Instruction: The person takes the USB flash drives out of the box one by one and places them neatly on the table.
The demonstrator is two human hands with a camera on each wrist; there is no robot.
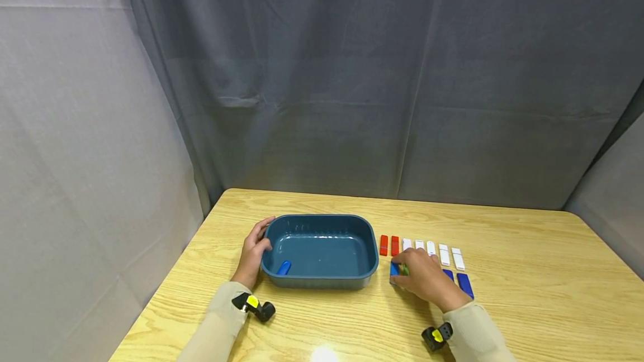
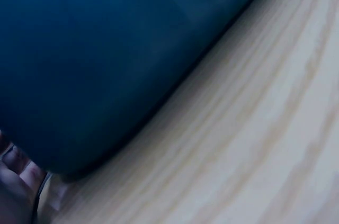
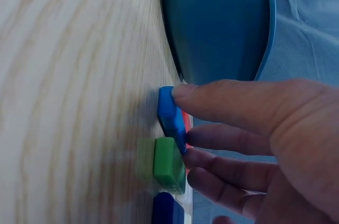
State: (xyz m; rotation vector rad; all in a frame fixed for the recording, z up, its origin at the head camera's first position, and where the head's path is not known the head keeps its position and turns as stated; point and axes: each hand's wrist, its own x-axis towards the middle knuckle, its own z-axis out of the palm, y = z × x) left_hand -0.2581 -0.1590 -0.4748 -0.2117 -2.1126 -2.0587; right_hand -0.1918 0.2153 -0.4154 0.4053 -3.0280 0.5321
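Note:
My left hand [image 1: 252, 253] holds a dark teal plastic tub [image 1: 322, 282] at its left end, thumb over the rim and fingers round the back corner. Inside the tub's front left lies one blue USB stick [image 1: 284, 267]. At the tub's right, my right hand [image 1: 421, 275] pinches a lighter blue USB stick [image 3: 168, 108] low at the table, thumb on its near end and fingertips at its far end. Beside that stick is a green USB stick [image 3: 168, 164], mostly hidden under the hand in the head view. A dark blue USB stick [image 3: 165, 208] follows it.
Behind the right hand runs a row of red USB sticks [image 1: 384, 245] and several white USB sticks [image 1: 458, 259]. Another dark blue stick [image 1: 465, 285] lies at the near row's right end. A grey curtain [image 1: 322, 82] hangs behind the wooden table [image 1: 528, 272].

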